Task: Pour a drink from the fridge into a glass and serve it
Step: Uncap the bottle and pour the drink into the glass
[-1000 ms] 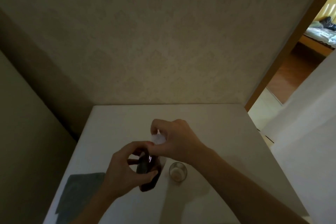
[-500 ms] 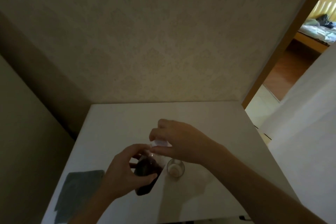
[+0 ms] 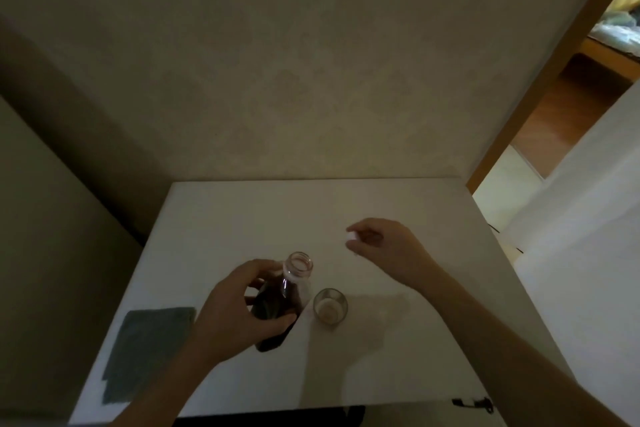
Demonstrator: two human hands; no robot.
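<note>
A clear bottle [image 3: 277, 302] of dark drink stands on the white table [image 3: 242, 218], its mouth uncapped. My left hand [image 3: 239, 315] is wrapped around its body. Just right of the bottle stands a small empty glass [image 3: 330, 306], apart from both hands. My right hand [image 3: 384, 250] hovers over the table behind and to the right of the glass, pinching the small white cap [image 3: 351, 236] between fingertips and thumb.
A dark grey cloth [image 3: 145, 350] lies flat at the table's front left. A patterned wall [image 3: 311, 80] backs the table. An open doorway [image 3: 571, 107] to another room is at the right, beside a white surface [image 3: 588, 253].
My right hand has lifted the white cap off the bottle and moved it away to the right. The bottle's mouth now shows open. My left hand keeps its hold.
</note>
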